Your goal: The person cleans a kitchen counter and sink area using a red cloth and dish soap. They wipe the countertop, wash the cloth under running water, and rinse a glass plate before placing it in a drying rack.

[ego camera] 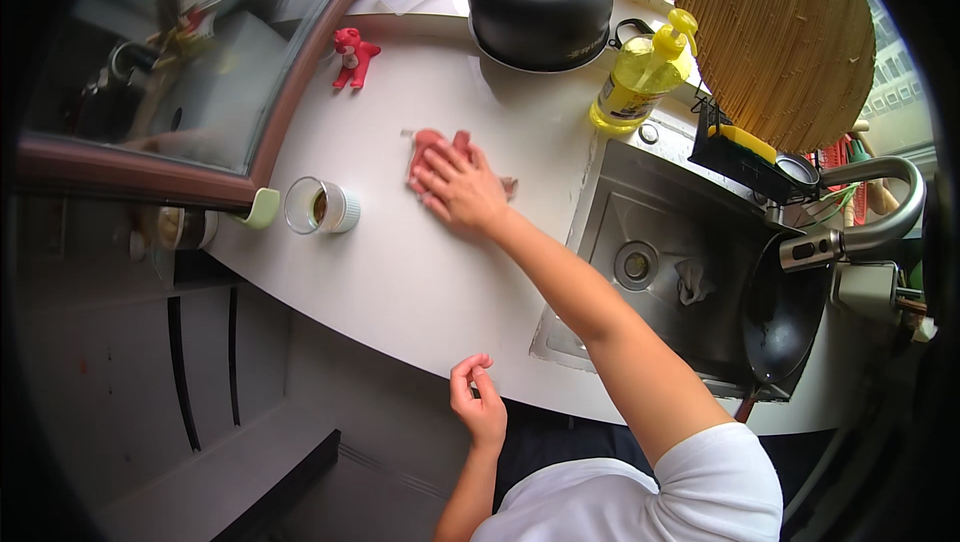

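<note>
My right hand (461, 186) lies spread flat over a crumpled reddish cloth (427, 141), pressing it on the white countertop (405, 272). Part of the cloth is hidden under the palm. Near the counter's front edge, my left hand (480, 403) hangs with loosely curled fingers and nothing seen in it. To the left of the cloth stands a ribbed drinking glass (341, 210) with some dark liquid inside. A red bear figurine (352, 58) is farther back on the counter.
An upturned black pot (540, 6) and a yellow dish-soap pump bottle (637, 84) stand at the back. Right of me is a steel sink (600, 242) with a wok (784, 309) and faucet (810, 249). An open window sash (262, 144) juts over the counter's left.
</note>
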`<action>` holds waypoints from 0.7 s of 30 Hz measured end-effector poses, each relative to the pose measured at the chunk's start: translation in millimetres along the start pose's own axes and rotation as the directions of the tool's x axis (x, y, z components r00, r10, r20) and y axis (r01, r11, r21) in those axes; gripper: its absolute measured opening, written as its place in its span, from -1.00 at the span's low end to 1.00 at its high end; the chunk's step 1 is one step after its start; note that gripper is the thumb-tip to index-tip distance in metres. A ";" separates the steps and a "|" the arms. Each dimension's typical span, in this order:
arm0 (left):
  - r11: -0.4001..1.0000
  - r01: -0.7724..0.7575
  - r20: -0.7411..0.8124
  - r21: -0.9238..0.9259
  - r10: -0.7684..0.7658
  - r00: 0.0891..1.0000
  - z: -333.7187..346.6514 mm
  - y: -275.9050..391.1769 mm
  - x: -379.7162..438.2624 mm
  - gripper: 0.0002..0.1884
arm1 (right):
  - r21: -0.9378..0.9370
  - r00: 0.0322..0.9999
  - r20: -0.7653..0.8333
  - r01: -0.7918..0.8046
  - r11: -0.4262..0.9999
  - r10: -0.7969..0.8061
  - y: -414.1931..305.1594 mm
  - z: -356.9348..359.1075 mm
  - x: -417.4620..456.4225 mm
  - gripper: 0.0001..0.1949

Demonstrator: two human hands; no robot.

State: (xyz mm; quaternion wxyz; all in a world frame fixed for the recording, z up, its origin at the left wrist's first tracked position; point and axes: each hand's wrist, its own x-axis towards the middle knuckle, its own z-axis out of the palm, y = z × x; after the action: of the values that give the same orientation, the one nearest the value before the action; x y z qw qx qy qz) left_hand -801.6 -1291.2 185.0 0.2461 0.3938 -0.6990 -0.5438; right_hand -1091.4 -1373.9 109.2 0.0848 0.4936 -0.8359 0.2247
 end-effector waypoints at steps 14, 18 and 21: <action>0.992 -0.116 0.310 -0.055 0.128 0.942 89.3 38.7 71.3 -0.84 | -0.030 0.907 -0.253 -0.355 0.934 0.337 107.2 -83.0 -116.1 -0.64; 0.953 -0.301 0.426 -0.027 0.283 0.859 159.7 77.9 123.8 -0.74 | 0.134 0.815 -0.236 -0.513 0.848 0.530 96.8 -103.0 -175.7 -0.68; 0.882 -0.466 0.460 -0.065 0.441 0.771 235.6 111.4 166.1 -0.16 | 0.602 0.502 -0.040 -0.678 0.422 0.864 88.7 -120.9 -225.9 -0.72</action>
State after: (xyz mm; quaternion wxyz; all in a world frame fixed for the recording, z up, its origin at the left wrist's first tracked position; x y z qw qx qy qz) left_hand -1109.6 -1282.7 209.6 0.1860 0.0790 -0.8252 -0.5275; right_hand -1065.0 -1104.1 108.2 -0.0200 -0.0004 -0.8455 0.5336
